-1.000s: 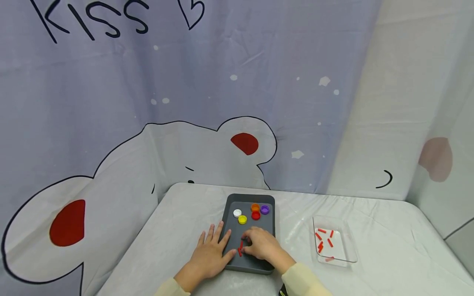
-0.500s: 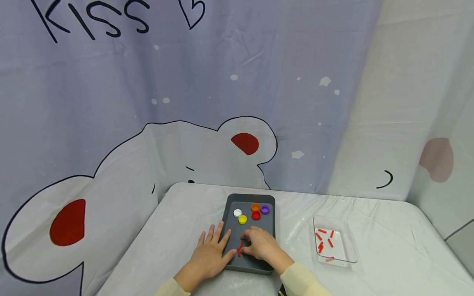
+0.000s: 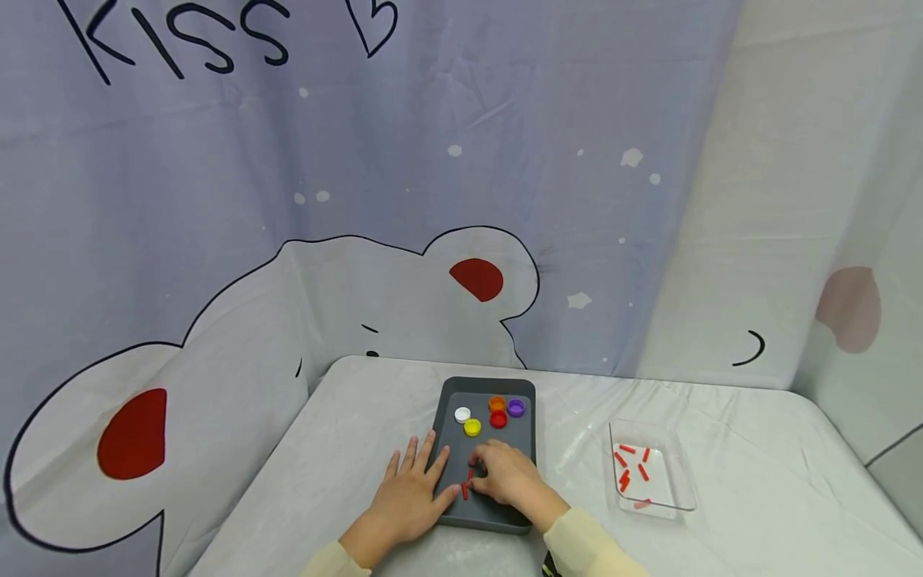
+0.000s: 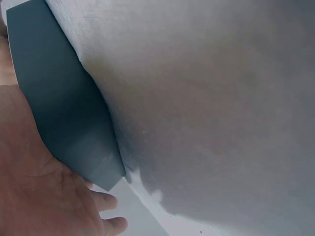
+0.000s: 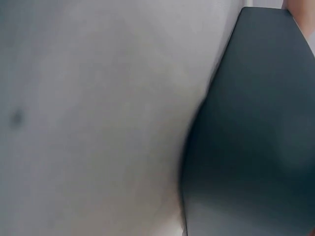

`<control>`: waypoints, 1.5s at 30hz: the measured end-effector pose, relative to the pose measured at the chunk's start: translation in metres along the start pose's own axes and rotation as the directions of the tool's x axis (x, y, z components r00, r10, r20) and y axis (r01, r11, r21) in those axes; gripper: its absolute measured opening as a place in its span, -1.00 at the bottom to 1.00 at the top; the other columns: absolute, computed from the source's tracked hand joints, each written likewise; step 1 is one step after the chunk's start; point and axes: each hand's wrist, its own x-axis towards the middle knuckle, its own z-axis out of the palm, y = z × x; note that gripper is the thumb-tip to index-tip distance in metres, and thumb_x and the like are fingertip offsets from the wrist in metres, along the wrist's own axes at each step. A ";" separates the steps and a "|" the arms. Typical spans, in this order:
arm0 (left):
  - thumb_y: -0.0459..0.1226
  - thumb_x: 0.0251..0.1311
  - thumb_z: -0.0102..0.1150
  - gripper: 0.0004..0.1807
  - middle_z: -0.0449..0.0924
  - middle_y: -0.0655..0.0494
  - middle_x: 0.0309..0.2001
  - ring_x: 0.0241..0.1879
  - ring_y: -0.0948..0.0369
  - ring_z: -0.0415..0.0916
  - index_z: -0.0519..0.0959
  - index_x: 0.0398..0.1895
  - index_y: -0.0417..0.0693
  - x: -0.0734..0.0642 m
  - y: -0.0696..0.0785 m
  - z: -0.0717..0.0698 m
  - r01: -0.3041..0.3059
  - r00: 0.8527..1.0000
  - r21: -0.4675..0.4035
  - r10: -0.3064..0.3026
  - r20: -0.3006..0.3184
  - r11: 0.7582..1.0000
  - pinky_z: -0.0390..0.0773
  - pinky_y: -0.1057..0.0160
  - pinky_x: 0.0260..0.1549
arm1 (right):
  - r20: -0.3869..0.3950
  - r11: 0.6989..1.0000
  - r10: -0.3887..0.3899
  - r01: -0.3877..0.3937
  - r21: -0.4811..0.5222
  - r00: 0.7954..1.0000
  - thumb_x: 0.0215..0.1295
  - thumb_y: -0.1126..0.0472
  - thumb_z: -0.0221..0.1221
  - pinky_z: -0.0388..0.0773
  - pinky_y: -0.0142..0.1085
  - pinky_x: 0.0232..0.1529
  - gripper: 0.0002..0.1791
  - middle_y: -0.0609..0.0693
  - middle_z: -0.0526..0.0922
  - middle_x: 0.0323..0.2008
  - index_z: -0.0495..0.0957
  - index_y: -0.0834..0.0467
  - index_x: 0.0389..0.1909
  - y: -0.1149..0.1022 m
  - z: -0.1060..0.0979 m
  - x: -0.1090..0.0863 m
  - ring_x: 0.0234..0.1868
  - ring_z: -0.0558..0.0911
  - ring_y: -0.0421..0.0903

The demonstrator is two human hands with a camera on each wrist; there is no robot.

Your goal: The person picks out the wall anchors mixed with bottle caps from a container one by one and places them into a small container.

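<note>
A dark grey tray (image 3: 485, 525) lies on the white-covered table. My left hand (image 3: 409, 498) rests over its left edge, fingers spread straight; the left wrist view shows this palm (image 4: 44, 182) beside the tray's outer wall (image 4: 69, 98). Inside the tray, my right hand (image 3: 508, 474) pinches a small red stick (image 3: 471, 474) between thumb and fingers, partly hidden by them. A second red stick (image 3: 465, 491) lies just below it, by my left thumb tip. The right wrist view has only the tray wall (image 5: 256, 123) and a sliver of skin.
Bottle caps sit at the tray's far end: white (image 3: 462, 415), yellow (image 3: 472, 428), orange (image 3: 497, 404), red (image 3: 498, 420) and purple (image 3: 515, 409). To the right stands a clear plastic box (image 3: 674, 473) with several red sticks. A printed curtain (image 3: 577, 200) hangs behind.
The lower red stick has turned a little, from slanted to nearly in line with the tray's length. My right hand has shifted very slightly; my left hand stays put.
</note>
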 end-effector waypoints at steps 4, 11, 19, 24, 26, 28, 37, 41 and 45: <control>0.29 0.46 -0.21 -0.20 -0.08 -0.09 0.63 0.58 -0.22 -0.13 0.24 0.57 0.03 0.000 0.000 -0.001 0.003 1.000 -0.001 -0.003 0.006 1.000 -0.03 -0.35 0.42 | -0.001 1.000 0.002 -0.002 0.005 1.000 0.11 -0.01 0.49 0.40 -0.29 -0.40 -0.71 -0.16 0.43 -0.44 0.70 0.00 -0.19 -0.001 -0.001 0.000 -0.47 0.42 -0.17; 0.28 0.46 -0.21 -0.21 -0.07 -0.09 0.63 0.57 -0.22 -0.11 0.25 0.56 0.03 0.001 0.000 0.001 0.000 1.000 0.005 0.000 -0.003 1.000 -0.01 -0.35 0.41 | 0.005 1.000 0.023 -0.023 0.000 1.000 0.12 0.02 0.47 0.41 -0.25 -0.38 -0.72 -0.14 0.44 -0.44 0.68 0.01 -0.20 -0.001 -0.001 0.001 -0.46 0.42 -0.14; 0.29 0.45 -0.20 -0.20 -0.06 -0.09 0.62 0.57 -0.22 -0.11 0.25 0.56 0.03 0.001 -0.001 0.002 0.003 1.000 0.002 -0.003 -0.002 1.000 -0.01 -0.35 0.41 | -0.001 0.999 0.032 -0.032 0.009 0.999 0.11 0.05 0.46 0.39 -0.24 -0.40 -0.75 -0.13 0.44 -0.45 0.66 0.01 -0.24 0.000 0.000 0.001 -0.47 0.43 -0.12; 0.29 0.45 -0.20 -0.21 -0.07 -0.08 0.63 0.57 -0.22 -0.11 0.25 0.56 0.04 0.002 -0.002 0.004 0.004 1.000 0.003 -0.004 -0.008 1.000 -0.01 -0.35 0.42 | -0.003 1.000 0.027 -0.027 0.004 1.000 0.11 0.06 0.45 0.38 -0.26 -0.42 -0.76 -0.13 0.42 -0.46 0.65 0.01 -0.25 0.001 0.001 0.002 -0.49 0.42 -0.12; 0.28 0.45 -0.20 -0.21 -0.07 -0.08 0.63 0.57 -0.22 -0.10 0.25 0.56 0.04 0.001 -0.001 0.004 0.002 1.000 0.003 -0.002 -0.013 1.000 0.00 -0.35 0.41 | -0.005 1.000 0.022 -0.021 0.006 1.000 0.10 0.07 0.46 0.37 -0.27 -0.43 -0.76 -0.14 0.42 -0.47 0.64 0.01 -0.25 0.001 0.001 0.002 -0.49 0.41 -0.13; 0.29 0.45 -0.20 -0.21 -0.07 -0.08 0.63 0.57 -0.22 -0.10 0.25 0.56 0.04 0.001 -0.001 0.003 0.001 1.000 0.001 -0.001 -0.015 1.000 0.00 -0.35 0.41 | -0.005 1.000 0.016 -0.016 0.012 1.000 0.09 0.07 0.46 0.36 -0.28 -0.44 -0.75 -0.14 0.41 -0.47 0.65 0.02 -0.25 0.001 0.001 0.003 -0.50 0.41 -0.14; 0.29 0.46 -0.23 -0.20 -0.10 -0.08 0.63 0.57 -0.22 -0.11 0.24 0.57 0.03 0.001 -0.002 0.003 -0.008 1.000 0.003 0.008 -0.015 1.000 0.00 -0.34 0.42 | -0.004 1.000 0.012 -0.012 0.007 1.000 0.07 0.00 0.49 0.37 -0.28 -0.44 -0.71 -0.15 0.41 -0.48 0.64 0.00 -0.26 0.000 0.003 0.005 -0.49 0.41 -0.14; 0.28 0.47 -0.24 -0.21 -0.10 -0.09 0.63 0.57 -0.22 -0.10 0.24 0.57 0.03 0.000 -0.002 0.003 -0.014 1.000 0.005 0.014 -0.022 1.000 0.00 -0.34 0.42 | -0.007 1.000 0.006 -0.006 0.004 1.000 0.07 0.01 0.50 0.37 -0.28 -0.42 -0.71 -0.15 0.40 -0.48 0.63 0.00 -0.28 -0.001 0.003 0.005 -0.49 0.41 -0.15; 0.27 0.47 -0.22 -0.21 -0.09 -0.09 0.63 0.57 -0.22 -0.10 0.24 0.57 0.02 0.000 -0.002 0.003 -0.013 1.000 0.000 0.013 -0.025 1.000 0.00 -0.34 0.42 | -0.012 1.000 -0.004 0.004 0.005 1.000 0.07 0.06 0.48 0.36 -0.29 -0.43 -0.75 -0.16 0.40 -0.49 0.63 0.01 -0.30 -0.001 0.002 0.005 -0.50 0.40 -0.15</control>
